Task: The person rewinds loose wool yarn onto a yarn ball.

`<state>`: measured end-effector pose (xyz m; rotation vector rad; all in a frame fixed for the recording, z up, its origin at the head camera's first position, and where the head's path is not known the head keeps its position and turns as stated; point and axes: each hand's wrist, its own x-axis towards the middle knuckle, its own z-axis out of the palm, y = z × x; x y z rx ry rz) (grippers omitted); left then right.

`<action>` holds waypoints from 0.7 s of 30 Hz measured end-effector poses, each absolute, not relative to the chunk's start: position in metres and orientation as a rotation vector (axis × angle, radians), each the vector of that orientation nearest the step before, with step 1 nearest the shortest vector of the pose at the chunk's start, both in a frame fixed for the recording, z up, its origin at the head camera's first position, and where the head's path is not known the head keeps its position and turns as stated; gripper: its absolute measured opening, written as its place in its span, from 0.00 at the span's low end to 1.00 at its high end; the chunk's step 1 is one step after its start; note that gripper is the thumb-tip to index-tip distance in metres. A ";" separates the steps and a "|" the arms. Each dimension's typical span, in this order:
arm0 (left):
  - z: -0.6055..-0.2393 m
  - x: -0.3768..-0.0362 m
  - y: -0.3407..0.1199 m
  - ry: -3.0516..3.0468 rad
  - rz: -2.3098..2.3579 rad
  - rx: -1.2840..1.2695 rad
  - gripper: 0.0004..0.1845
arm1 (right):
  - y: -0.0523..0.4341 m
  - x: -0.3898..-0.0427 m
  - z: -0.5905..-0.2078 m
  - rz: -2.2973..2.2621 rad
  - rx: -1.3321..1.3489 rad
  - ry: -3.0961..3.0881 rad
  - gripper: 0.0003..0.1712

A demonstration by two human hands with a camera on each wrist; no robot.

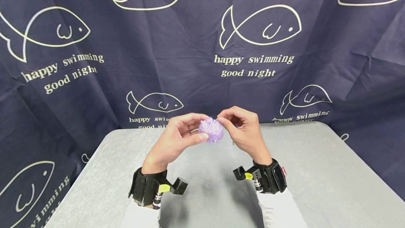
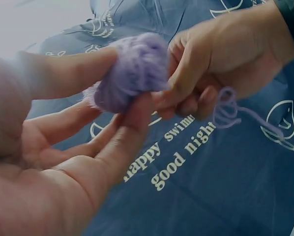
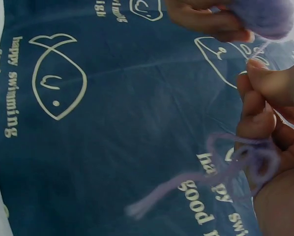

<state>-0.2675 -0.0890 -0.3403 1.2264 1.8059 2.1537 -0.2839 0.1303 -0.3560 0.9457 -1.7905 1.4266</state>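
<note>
- small purple yarn ball [image 1: 211, 130] is sitting in mid-air between both hands, above the far middle part of the grey table [image 1: 316, 171], not touching it
- left wrist view: ball [image 2: 132, 71] is looking fuzzy and loosely wound, with a loose yarn tail [image 2: 235, 115] looping out below the other hand
- right wrist view: same tail [image 3: 211, 179] is curling into a loop by the fingers and trailing off to a frayed free end, only the edge of the ball [image 3: 265, 17] is showing at the top
- left hand [image 1: 177, 138] is pinching the ball: thumb is pressing its near side, curled fingers are wrapping over its far side, palm is turning up
- right hand [image 1: 243, 129] is closing fingertips at the ball's right edge, fingers are bending in tight; it's gripping the yarn strand, thumb and forefinger are meeting right beside the ball
- both hands are nearly touching each other across the ball
- black wrist mounts [image 1: 152, 187] are sitting on both forearms over white sleeves [image 1: 278, 208]
- navy cloth backdrop [image 1: 95, 80] with white fish outlines and "happy swimming good night" print is hanging behind the table
</note>
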 end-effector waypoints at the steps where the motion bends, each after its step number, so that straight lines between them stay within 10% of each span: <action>1: -0.341 -0.268 -0.088 1.777 2.210 1.215 0.20 | 0.128 -0.284 -0.357 1.448 0.950 -1.791 0.04; 21: -0.339 -0.271 -0.078 2.069 2.657 0.750 0.21 | 0.109 -0.264 -0.351 1.310 0.984 -2.047 0.07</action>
